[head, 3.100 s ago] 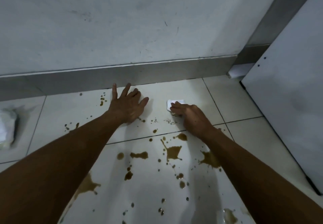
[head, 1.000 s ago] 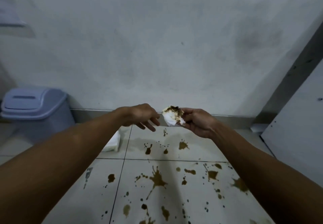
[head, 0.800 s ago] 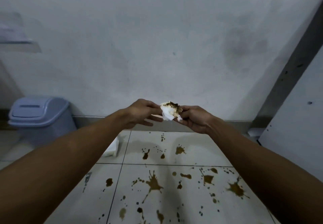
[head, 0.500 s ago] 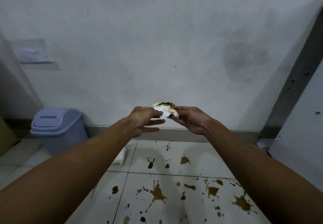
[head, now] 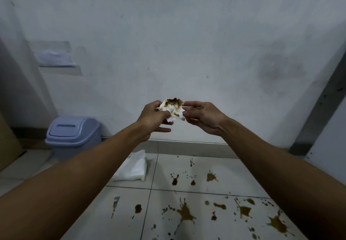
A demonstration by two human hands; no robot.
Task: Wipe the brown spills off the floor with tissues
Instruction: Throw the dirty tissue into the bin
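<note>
Both hands are raised in front of the white wall, holding a crumpled white tissue (head: pixel 174 109) stained brown along its top. My left hand (head: pixel 152 117) pinches its left side and my right hand (head: pixel 201 116) pinches its right side with the fingertips. Below, the pale tiled floor (head: pixel 230 176) carries many brown spills: a large splat (head: pixel 185 214), another splat (head: pixel 211 177) near the wall, and one more splat (head: pixel 278 224) at the lower right. A pack of clean white tissues (head: pixel 133 166) lies on the floor by the skirting.
A lavender swing-lid bin (head: pixel 73 135) stands against the wall at left. A brown cardboard edge (head: pixel 8 144) is at far left. A white panel (head: pixel 331 144) and a dark grey post (head: pixel 318 108) close off the right side.
Three seconds ago my right hand wiped the floor with the tissue. Since then it has lifted the stained tissue, my left hand has taken hold of it too, and the view has tilted up.
</note>
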